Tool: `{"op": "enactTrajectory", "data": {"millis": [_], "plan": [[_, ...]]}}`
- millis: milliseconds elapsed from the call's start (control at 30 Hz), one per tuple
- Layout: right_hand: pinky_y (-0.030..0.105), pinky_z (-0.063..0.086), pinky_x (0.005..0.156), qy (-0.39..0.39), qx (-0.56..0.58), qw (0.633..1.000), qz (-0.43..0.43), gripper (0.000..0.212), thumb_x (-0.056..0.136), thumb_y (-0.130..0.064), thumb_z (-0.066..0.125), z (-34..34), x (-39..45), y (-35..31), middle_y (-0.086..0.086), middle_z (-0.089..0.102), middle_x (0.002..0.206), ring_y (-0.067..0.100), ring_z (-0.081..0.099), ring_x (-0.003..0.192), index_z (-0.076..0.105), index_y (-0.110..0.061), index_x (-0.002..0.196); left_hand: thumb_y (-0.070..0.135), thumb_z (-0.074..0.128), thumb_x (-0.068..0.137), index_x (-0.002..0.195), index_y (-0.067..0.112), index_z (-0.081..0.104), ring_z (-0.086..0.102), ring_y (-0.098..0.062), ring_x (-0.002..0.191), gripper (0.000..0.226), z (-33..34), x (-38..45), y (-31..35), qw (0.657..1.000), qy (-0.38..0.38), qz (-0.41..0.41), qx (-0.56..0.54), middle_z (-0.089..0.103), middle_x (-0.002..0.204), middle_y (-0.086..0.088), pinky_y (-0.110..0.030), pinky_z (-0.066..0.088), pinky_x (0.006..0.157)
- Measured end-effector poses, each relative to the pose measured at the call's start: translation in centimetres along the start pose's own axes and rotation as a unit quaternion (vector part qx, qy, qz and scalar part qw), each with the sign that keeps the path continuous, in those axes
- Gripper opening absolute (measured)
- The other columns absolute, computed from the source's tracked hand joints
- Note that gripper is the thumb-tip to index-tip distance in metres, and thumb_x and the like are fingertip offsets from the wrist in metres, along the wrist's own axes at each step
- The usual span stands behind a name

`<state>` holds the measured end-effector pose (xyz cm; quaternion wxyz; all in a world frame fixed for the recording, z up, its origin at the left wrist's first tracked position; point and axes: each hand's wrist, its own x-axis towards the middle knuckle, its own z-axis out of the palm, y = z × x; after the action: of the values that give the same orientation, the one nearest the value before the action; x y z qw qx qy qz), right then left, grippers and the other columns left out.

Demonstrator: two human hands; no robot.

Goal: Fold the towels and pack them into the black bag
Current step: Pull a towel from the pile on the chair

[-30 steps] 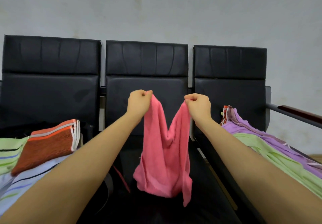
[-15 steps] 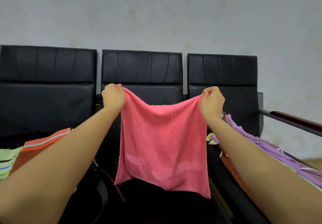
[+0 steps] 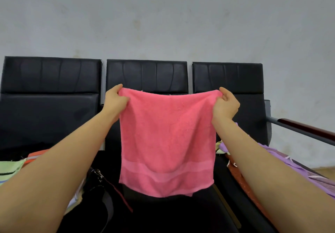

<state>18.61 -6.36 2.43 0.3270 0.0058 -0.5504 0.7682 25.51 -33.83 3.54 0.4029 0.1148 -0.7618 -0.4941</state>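
While the bag (image 3: pixel 101 193) is largely hidden behind the left forearm, the pink towel (image 3: pixel 166 142) is held spread above the middle seat, its top corners pinched by left hand (image 3: pixel 116 102) and right hand (image 3: pixel 226 104); no writing is legible.

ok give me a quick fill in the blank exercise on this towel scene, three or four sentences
1. The left hand and right hand hold up a towel whose colour is ____.
2. Each hand grips one top ____ of the towel.
3. The towel hangs in front of the ____ of three black seats.
4. The purple cloth lies on the person's ____ side.

Missing words: pink; corner; middle; right
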Motion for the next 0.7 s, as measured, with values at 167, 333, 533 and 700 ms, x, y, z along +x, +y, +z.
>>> {"op": "enactTrajectory", "data": {"millis": [167, 333, 533, 700], "plan": [[0.024, 0.050, 0.093, -0.018, 0.037, 0.999, -0.004, 0.030, 0.090, -0.001, 0.053, 0.0, 0.0, -0.5, 0.000, 0.068, 0.109, 0.013, 0.063, 0.103, 0.067, -0.012, 0.115, 0.006, 0.045, 0.083, 0.109, 0.008, 0.064, 0.053, -0.032, 0.109, 0.032, -0.4, -0.4, 0.4, 0.993, 0.067, 0.035, 0.088, 0.062, 0.112, -0.009, -0.028, 0.043, 0.087], [0.021, 0.050, 0.088, 0.008, 0.010, 1.000, -0.004, 0.033, 0.090, 0.003, 0.049, 0.1, 0.3, 0.3, 0.000, 0.068, 0.107, 0.013, 0.063, 0.101, 0.070, -0.013, 0.110, 0.005, 0.040, 0.093, 0.114, 0.012, 0.066, 0.055, -0.030, 0.114, 0.034, -0.6, -0.4, 0.1, 0.984, 0.122, 0.032, 0.123, 0.063, 0.119, -0.011, -0.037, 0.046, 0.092], [0.029, 0.048, 0.099, 0.010, 0.037, 0.998, 0.042, 0.040, 0.087, 0.007, 0.046, 0.7, 0.3, 0.7, 0.002, 0.067, 0.116, 0.016, 0.061, 0.109, 0.068, -0.013, 0.115, -0.007, 0.033, 0.082, 0.104, 0.014, 0.072, 0.059, -0.025, 0.104, 0.049, 0.0, -1.1, -0.5, 0.988, 0.141, -0.035, 0.053, 0.066, 0.115, -0.008, -0.024, 0.042, 0.081], [0.028, 0.045, 0.099, 0.009, 0.007, 0.999, 0.043, 0.038, 0.088, 0.007, 0.047, 1.0, 0.1, 0.7, 0.006, 0.065, 0.120, 0.019, 0.059, 0.113, 0.065, -0.008, 0.119, -0.008, 0.034, 0.079, 0.121, 0.018, 0.065, 0.055, -0.026, 0.115, 0.059, 0.7, -1.9, -1.3, 0.987, 0.147, -0.064, 0.018, 0.061, 0.127, -0.005, -0.027, 0.043, 0.094]]}}
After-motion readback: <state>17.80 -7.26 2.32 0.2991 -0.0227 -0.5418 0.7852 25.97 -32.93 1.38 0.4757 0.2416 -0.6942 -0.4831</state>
